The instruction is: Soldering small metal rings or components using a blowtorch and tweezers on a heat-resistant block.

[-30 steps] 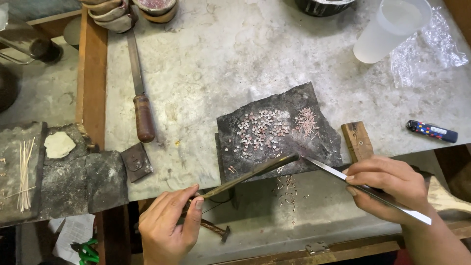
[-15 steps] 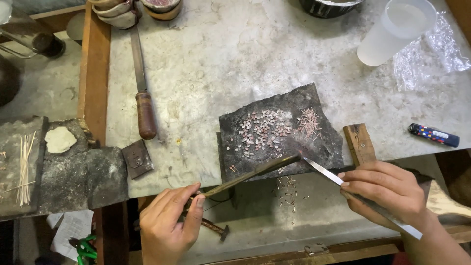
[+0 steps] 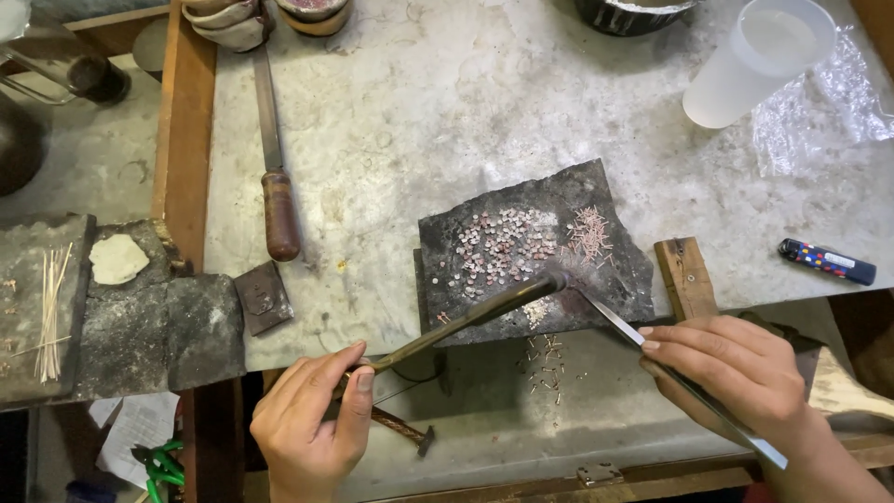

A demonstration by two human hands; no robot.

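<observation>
Grey stone tabletop (image 3: 447,112), worn and pitted, w/ a lower ledge along its near edge. Dark charred slab (image 3: 531,256) lies at the near edge, right of centre, strewn w/ tiny pinkish metal bits (image 3: 498,247); more bits on the ledge below. Left hand (image 3: 307,424) clamped round the rear of a dark torch pipe (image 3: 475,312); its long axis runs up-right from that hand to a nozzle at the slab's near rim. Right hand (image 3: 736,377) pinched shut on long steel tweezers (image 3: 615,321); axis up-left, tip meeting the nozzle end. Both tools converge at one spot; right hand sits nearer it. Elsewhere: wood-handled file (image 3: 275,158) toward far-left, translucent plastic cup (image 3: 759,61) at far-right corner, lighter (image 3: 827,262) at right edge.
</observation>
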